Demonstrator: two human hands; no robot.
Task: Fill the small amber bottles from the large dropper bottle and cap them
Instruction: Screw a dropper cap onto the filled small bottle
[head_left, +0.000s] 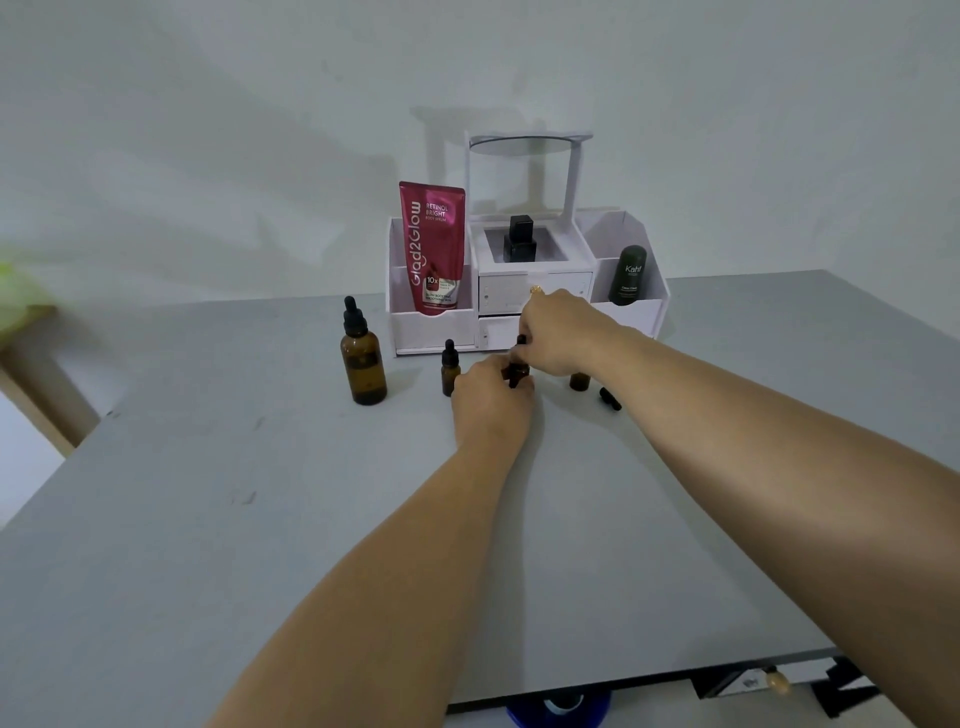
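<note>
Both of my arms reach forward over a grey bench (311, 519) toward a row of amber glass bottles in front of a white cosmetics organiser (644, 270). My left hand (491, 397) is wrapped around a small amber bottle (518, 375), gripping it low, I judge to keep it from turning or tipping. My right hand (553, 332) comes in from above and pinches the black dropper cap (521, 340) at that bottle's top, a hold that suits screwing the cap; whether it is going on or off I cannot tell. The large dropper bottle (363, 364) stands upright and capped at the left of the row, well apart from my hands, so no filling is underway now. Between it and my left hand stands a second small bottle (450, 371), capped. Just right of my hands a third small bottle (579, 381) is partly hidden under my right wrist, and its top is not visible. A loose black dropper cap (610, 399) lies on its side on the bench near it, probably waiting for that bottle. The organiser holds a red tube, a black bottle and a dark green bottle, none involved.
</note>
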